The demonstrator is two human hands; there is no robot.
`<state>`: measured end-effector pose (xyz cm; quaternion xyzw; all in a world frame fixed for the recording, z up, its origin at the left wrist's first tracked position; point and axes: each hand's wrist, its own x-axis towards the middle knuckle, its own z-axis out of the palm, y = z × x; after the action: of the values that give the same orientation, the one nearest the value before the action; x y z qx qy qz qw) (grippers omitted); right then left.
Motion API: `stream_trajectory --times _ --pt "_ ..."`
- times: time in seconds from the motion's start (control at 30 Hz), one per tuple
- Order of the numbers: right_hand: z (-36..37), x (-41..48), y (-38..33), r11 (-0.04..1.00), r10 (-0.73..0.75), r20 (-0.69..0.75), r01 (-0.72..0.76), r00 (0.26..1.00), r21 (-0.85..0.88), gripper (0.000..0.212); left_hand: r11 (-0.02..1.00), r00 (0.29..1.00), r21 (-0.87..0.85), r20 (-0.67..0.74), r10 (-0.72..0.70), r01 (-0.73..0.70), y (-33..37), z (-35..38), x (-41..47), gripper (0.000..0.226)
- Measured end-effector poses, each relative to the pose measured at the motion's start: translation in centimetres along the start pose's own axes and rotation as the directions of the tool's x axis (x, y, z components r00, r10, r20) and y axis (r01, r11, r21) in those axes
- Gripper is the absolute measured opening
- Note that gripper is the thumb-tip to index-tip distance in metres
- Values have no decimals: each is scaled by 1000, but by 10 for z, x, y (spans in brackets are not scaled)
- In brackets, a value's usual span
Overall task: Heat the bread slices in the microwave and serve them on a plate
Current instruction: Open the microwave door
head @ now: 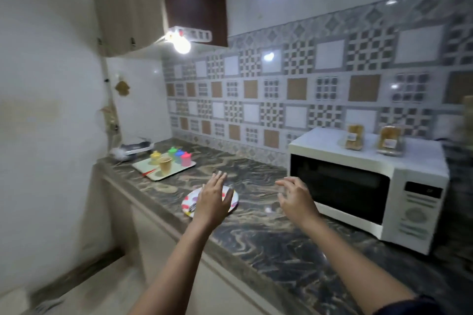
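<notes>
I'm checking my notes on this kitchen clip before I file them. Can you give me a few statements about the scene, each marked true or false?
1. The microwave door is closed. True.
2. The bread packets lie on the plate. False: they stand on top of the microwave.
3. The left hand grips a cup. False: it is spread open over the plate and holds nothing.
4. The right hand holds nothing. True.
5. A tray of coloured cups sits on the counter beyond the plate, to its left. True.
</notes>
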<state>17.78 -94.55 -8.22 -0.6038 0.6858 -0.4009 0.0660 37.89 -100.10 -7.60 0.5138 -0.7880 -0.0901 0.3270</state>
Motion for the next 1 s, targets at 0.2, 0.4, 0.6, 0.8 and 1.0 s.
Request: stream_trajectory --times 0.2,0.4,0.6,0.8,1.0 --pt "-40 38 66 981 175 -215 -188 961 -40 32 955 949 -179 168 266 -236 51 90 87 49" --pt "-102 18 133 921 296 -390 -368 872 -124 32 866 844 -426 334 419 -262 126 181 104 46" --pt "-164 15 179 870 344 -511 -472 788 -143 32 808 768 -551 420 483 -207 200 246 100 45" --pt "-200 34 215 845 317 -440 -461 840 -272 42 789 774 -613 483 409 -34 252 301 91 36" --pt "-209 65 241 776 333 -269 -425 904 -467 53 743 800 -660 504 326 112 268 341 82 19"
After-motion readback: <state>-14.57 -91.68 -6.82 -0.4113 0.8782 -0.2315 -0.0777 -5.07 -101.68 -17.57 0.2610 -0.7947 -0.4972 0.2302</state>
